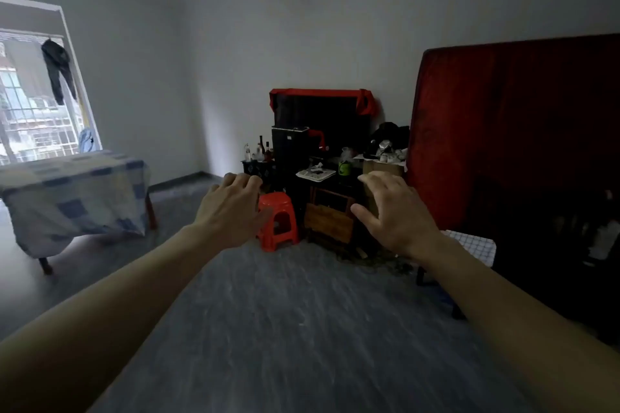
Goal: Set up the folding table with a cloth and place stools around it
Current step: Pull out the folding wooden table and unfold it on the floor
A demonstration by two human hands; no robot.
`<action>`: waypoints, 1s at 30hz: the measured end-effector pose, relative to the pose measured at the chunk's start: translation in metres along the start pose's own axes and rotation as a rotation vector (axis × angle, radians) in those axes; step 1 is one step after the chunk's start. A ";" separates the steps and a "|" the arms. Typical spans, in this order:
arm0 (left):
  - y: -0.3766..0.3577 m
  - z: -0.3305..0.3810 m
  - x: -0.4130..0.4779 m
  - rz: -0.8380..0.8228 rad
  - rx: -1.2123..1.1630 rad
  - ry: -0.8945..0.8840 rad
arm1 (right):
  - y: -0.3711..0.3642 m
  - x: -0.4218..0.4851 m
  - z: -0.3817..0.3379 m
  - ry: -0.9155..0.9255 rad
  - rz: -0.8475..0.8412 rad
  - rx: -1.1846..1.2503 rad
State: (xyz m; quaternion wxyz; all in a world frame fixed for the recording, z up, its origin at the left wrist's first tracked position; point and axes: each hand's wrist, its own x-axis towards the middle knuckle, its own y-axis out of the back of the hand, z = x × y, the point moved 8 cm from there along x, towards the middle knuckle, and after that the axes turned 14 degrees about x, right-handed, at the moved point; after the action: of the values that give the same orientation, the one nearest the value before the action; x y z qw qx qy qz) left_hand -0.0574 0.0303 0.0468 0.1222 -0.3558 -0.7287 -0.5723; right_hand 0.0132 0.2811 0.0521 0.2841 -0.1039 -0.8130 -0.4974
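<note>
A table (pixel 45 261) draped with a blue and white checked cloth (pixel 73 191) stands at the left by the window. A red plastic stool (pixel 280 221) sits on the floor ahead, in front of dark furniture. Both my arms stretch forward. My left hand (pixel 231 208) hovers in front of the stool's left side with fingers spread, holding nothing. My right hand (pixel 392 211) is open too, fingers apart, to the right of the stool and in front of a brown wooden piece (pixel 330 221).
A dark cabinet (pixel 318 144) with bottles (pixel 261 149) and clutter lines the far wall. A large red upright panel (pixel 516 131) stands at the right, with a white gridded surface (pixel 476 245) at its foot. Grey floor (pixel 302 329) stretches between me and the stool.
</note>
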 end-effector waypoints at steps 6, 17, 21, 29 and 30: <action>-0.063 0.001 0.083 -0.001 -0.050 -0.006 | -0.031 0.068 0.061 -0.030 0.002 -0.028; -0.243 -0.020 0.256 0.026 -0.181 -0.057 | -0.155 0.249 0.154 -0.064 -0.033 -0.094; -0.302 -0.061 0.328 0.023 -0.224 -0.012 | -0.189 0.330 0.185 -0.073 -0.036 -0.114; -0.418 -0.092 0.444 -0.034 -0.216 -0.027 | -0.260 0.450 0.270 -0.141 -0.007 -0.106; -0.434 -0.092 0.459 -0.036 -0.219 -0.029 | -0.273 0.464 0.282 -0.145 -0.006 -0.098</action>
State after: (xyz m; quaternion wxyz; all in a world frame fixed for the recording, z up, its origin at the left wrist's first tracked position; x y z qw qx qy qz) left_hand -0.6932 0.0791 0.0200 0.0620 -0.3622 -0.6697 -0.6453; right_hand -0.5900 0.3415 0.0130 0.2176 -0.1512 -0.8063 -0.5288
